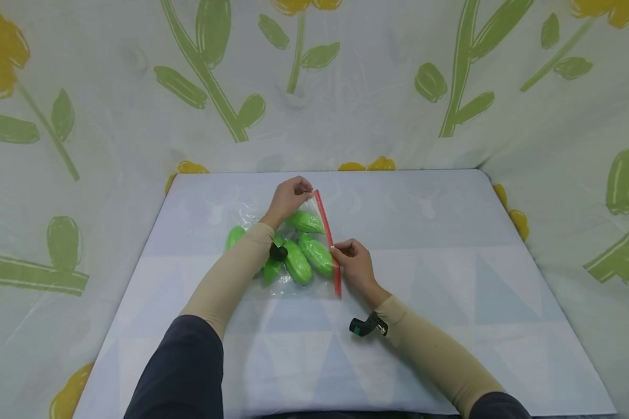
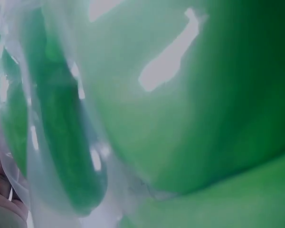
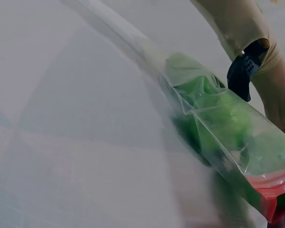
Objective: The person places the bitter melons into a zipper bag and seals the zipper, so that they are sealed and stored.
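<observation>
A clear zip bag (image 1: 280, 291) with a red seal strip (image 1: 322, 212) holds several smooth, green, elongated vegetable-like pieces (image 1: 299, 265). At the strip's far end, my left hand (image 1: 289, 201) pinches the bag's edge between thumb and fingers. Lower down the strip, my right hand (image 1: 357, 265) pinches the red seal from the right side. Shiny green pieces (image 2: 147, 118) fill the left wrist view through the plastic. The right wrist view shows the bag's red-edged mouth (image 3: 270, 183) at lower right and my left hand (image 3: 278, 95) beyond it.
Beneath the bag lies a pale table (image 1: 424, 361) with a faint triangle pattern. A light curtain (image 1: 356, 116) with green leaves and yellow flowers surrounds it. Small black wrist cameras (image 1: 364, 327) sit on both sleeved forearms.
</observation>
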Action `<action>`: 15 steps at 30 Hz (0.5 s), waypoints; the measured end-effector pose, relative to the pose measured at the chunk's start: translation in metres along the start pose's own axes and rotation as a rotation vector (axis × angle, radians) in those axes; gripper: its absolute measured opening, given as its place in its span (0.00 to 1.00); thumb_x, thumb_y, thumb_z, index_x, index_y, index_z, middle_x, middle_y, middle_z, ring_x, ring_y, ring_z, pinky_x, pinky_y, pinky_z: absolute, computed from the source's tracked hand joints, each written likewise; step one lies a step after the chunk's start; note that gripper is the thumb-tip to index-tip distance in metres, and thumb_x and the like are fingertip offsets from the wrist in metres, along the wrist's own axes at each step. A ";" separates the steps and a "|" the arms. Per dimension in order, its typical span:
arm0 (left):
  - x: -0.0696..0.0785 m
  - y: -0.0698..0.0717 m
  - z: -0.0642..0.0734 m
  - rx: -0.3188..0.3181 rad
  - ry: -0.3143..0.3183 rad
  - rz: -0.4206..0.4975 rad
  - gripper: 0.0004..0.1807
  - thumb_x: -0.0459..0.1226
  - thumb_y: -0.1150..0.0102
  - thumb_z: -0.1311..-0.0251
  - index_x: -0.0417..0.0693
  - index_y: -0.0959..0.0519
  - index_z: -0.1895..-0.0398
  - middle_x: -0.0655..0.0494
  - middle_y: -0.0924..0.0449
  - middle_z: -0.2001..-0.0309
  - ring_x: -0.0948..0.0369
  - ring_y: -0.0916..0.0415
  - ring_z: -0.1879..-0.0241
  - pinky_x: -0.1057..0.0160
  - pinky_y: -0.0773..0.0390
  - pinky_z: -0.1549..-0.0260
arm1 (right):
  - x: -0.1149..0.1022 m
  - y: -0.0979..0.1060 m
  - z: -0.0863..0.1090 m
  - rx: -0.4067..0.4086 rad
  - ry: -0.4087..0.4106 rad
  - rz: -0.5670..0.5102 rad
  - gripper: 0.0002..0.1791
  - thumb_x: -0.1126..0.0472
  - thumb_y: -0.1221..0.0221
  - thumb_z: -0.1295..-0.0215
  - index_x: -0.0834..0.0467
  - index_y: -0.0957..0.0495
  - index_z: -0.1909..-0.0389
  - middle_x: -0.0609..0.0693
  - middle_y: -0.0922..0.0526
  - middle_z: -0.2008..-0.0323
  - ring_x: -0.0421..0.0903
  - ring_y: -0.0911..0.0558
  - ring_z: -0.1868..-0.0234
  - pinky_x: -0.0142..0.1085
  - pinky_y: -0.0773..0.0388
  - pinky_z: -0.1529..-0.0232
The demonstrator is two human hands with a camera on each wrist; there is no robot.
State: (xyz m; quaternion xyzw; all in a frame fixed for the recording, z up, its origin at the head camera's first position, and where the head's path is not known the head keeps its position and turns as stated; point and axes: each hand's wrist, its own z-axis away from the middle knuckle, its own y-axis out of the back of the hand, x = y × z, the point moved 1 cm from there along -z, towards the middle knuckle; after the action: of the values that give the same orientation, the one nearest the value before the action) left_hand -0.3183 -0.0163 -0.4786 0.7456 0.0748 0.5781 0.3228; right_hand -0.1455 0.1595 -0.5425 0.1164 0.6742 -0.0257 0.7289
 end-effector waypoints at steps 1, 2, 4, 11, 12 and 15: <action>0.000 0.000 0.000 0.003 0.002 -0.001 0.06 0.37 0.37 0.30 0.46 0.20 0.54 0.49 0.15 0.54 0.53 0.20 0.52 0.54 0.20 0.52 | 0.000 0.000 0.001 -0.003 0.000 0.002 0.09 0.63 0.33 0.34 0.63 0.18 0.57 0.54 0.14 0.59 0.42 0.18 0.59 0.29 0.23 0.60; 0.000 0.001 0.000 0.005 0.006 -0.001 0.06 0.37 0.37 0.30 0.46 0.20 0.54 0.49 0.15 0.54 0.53 0.20 0.52 0.53 0.20 0.52 | 0.000 0.001 0.002 -0.005 0.001 0.004 0.09 0.63 0.33 0.34 0.63 0.18 0.57 0.54 0.14 0.59 0.42 0.18 0.59 0.29 0.23 0.60; 0.000 0.002 0.000 0.010 0.012 0.003 0.06 0.37 0.37 0.30 0.46 0.20 0.55 0.49 0.15 0.54 0.53 0.20 0.52 0.53 0.20 0.52 | 0.001 0.001 0.004 -0.008 0.003 0.007 0.09 0.63 0.34 0.33 0.63 0.18 0.57 0.55 0.14 0.59 0.43 0.18 0.60 0.29 0.23 0.61; 0.000 0.001 0.001 -0.030 0.019 0.016 0.07 0.37 0.39 0.29 0.45 0.19 0.53 0.48 0.16 0.53 0.53 0.20 0.50 0.53 0.21 0.49 | 0.004 0.002 0.008 -0.009 -0.002 0.000 0.11 0.61 0.33 0.33 0.62 0.18 0.54 0.53 0.14 0.61 0.42 0.18 0.62 0.28 0.23 0.63; 0.000 0.001 0.002 -0.052 0.014 0.013 0.08 0.38 0.39 0.28 0.45 0.19 0.51 0.48 0.16 0.52 0.52 0.20 0.50 0.53 0.21 0.48 | 0.005 0.003 0.008 -0.007 -0.006 0.000 0.11 0.61 0.33 0.33 0.62 0.18 0.53 0.53 0.14 0.62 0.42 0.18 0.62 0.28 0.23 0.63; 0.001 0.000 0.003 -0.143 -0.006 -0.001 0.13 0.40 0.40 0.28 0.47 0.19 0.44 0.47 0.17 0.45 0.51 0.21 0.45 0.52 0.22 0.44 | 0.006 0.004 0.009 -0.002 -0.014 -0.004 0.11 0.61 0.33 0.33 0.61 0.17 0.53 0.53 0.13 0.60 0.43 0.17 0.60 0.29 0.23 0.62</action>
State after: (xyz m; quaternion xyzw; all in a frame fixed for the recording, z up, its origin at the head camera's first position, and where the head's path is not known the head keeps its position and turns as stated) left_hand -0.3148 -0.0173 -0.4778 0.7223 0.0328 0.5798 0.3757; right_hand -0.1359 0.1620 -0.5474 0.1141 0.6692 -0.0270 0.7338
